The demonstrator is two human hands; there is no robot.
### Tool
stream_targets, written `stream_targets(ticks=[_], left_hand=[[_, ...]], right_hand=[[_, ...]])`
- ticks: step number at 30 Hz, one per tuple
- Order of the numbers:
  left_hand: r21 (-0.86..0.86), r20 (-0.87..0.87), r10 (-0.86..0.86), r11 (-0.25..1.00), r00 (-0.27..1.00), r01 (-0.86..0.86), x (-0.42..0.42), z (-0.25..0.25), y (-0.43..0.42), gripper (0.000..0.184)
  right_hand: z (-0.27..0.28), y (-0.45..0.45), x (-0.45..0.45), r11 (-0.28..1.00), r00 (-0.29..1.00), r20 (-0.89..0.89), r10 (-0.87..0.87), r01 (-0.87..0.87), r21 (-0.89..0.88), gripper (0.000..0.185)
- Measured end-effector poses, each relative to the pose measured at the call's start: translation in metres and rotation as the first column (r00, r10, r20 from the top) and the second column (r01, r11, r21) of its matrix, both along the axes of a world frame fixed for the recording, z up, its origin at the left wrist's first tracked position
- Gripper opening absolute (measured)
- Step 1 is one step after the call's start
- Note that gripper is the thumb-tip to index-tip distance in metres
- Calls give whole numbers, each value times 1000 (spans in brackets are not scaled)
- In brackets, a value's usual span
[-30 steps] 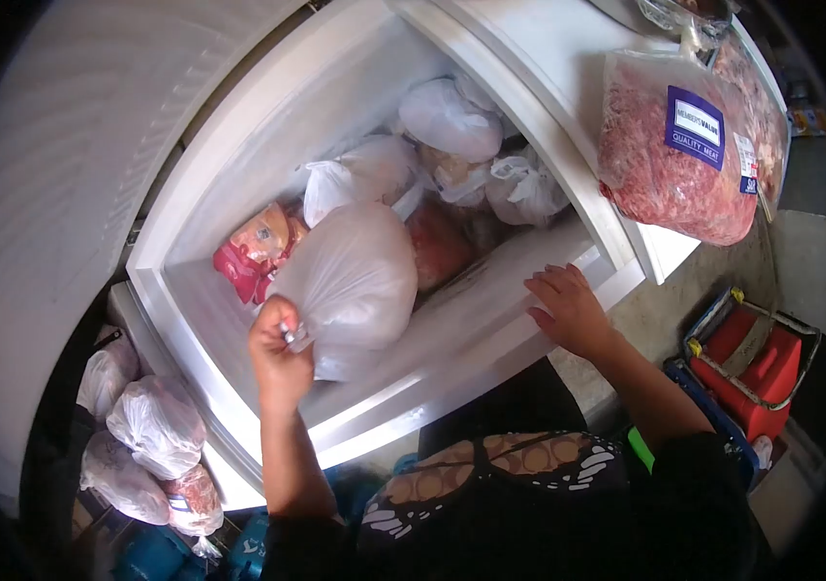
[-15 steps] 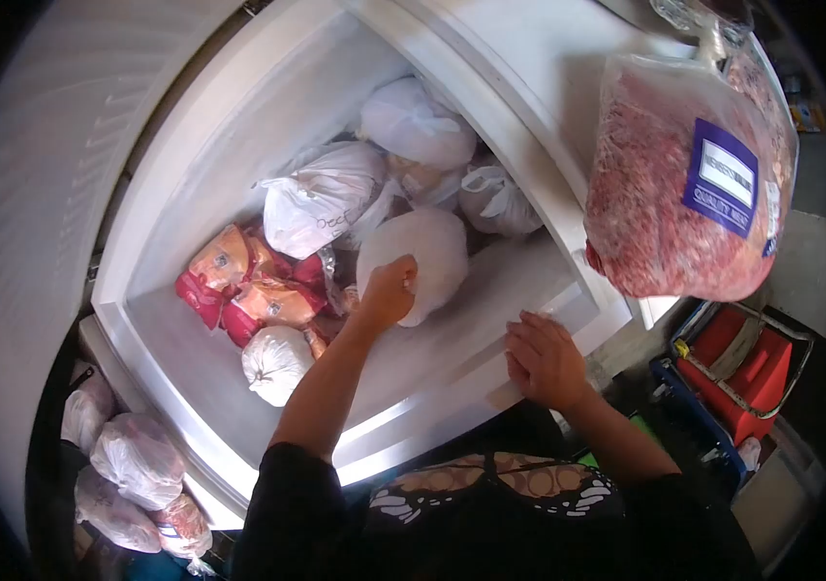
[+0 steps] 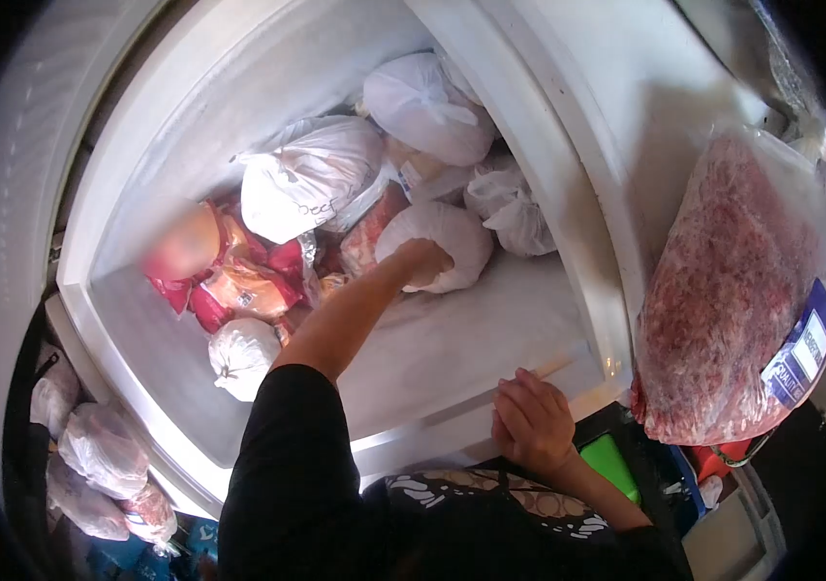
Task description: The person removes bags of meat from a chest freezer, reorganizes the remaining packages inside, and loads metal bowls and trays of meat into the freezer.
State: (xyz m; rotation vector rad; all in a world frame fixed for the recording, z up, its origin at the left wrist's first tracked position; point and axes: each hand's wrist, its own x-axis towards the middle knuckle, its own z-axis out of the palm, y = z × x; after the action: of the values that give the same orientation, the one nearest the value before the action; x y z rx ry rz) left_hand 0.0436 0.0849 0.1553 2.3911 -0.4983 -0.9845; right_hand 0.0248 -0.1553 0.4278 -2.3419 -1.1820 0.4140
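Inside the white chest freezer [image 3: 471, 339], my left hand [image 3: 422, 263] is closed on a round white plastic bag [image 3: 461, 237] whose contents are hidden. My right hand [image 3: 534, 416] rests on the freezer's near rim, fingers loosely extended and holding nothing. A larger white bag with "beef" written on it [image 3: 311, 174] lies beyond my left hand. Behind the held bag are another white bag [image 3: 427, 108] and a knotted white bag [image 3: 510, 208]. A clear package of red meat [image 3: 371, 232] lies against its left side.
Red-and-orange packages [image 3: 243, 286] and a small white bag [image 3: 243, 358] lie at the freezer's left. A large clear bag of ground meat [image 3: 723, 300] rests to the right. More bagged meat [image 3: 103, 450] stands outside at lower left. The raised lid [image 3: 6, 242] borders the left side.
My view has shifted. The white bag in my left hand now lies nearer the other bags, and red meat shows beside it. My right hand stays at the near rim.
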Motion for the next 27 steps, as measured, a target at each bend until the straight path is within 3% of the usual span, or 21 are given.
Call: stream_targets(ticks=[3, 8, 12, 15, 17, 18, 19, 22, 25, 27], left_hand=[[-44, 24, -85, 995, 996, 86, 0, 20, -9, 15], [30, 63, -347, 938, 936, 346, 12, 47, -14, 15], [88, 92, -419, 907, 903, 412, 7, 20, -3, 16], [212, -99, -449, 863, 888, 460, 1, 5, -30, 21], [169, 145, -123, 981, 982, 98, -34, -37, -59, 26], [117, 258, 54, 989, 965, -87, -44, -50, -69, 28], [134, -20, 95, 987, 995, -91, -28, -28, -69, 31], [164, -106, 161, 976, 981, -143, -25, 0, -67, 38], [105, -60, 383, 921, 922, -376, -35, 23, -62, 44], [85, -101, 350, 936, 931, -342, -44, 41, -59, 49]], right_hand=[[-2, -3, 1, 1000, 1000, 12, 11, -11, -7, 20], [-3, -1, 2, 999, 999, -4, 38, -38, 2, 18], [-6, -5, -1, 999, 999, 19, 46, -46, 7, 17], [-9, -6, -1, 999, 999, 35, 41, -42, 31, 17], [-9, -6, -1, 998, 998, 34, 46, -48, 38, 16], [-7, -5, 1, 998, 998, 33, 53, -54, 39, 16], [-7, -4, 3, 997, 997, 37, 62, -64, 40, 16], [-8, -6, 3, 995, 995, 50, 91, -93, 33, 16], [-10, -9, 0, 992, 991, 53, 122, -124, 28, 18], [-6, -5, -1, 993, 993, 21, 116, -116, -6, 19]])
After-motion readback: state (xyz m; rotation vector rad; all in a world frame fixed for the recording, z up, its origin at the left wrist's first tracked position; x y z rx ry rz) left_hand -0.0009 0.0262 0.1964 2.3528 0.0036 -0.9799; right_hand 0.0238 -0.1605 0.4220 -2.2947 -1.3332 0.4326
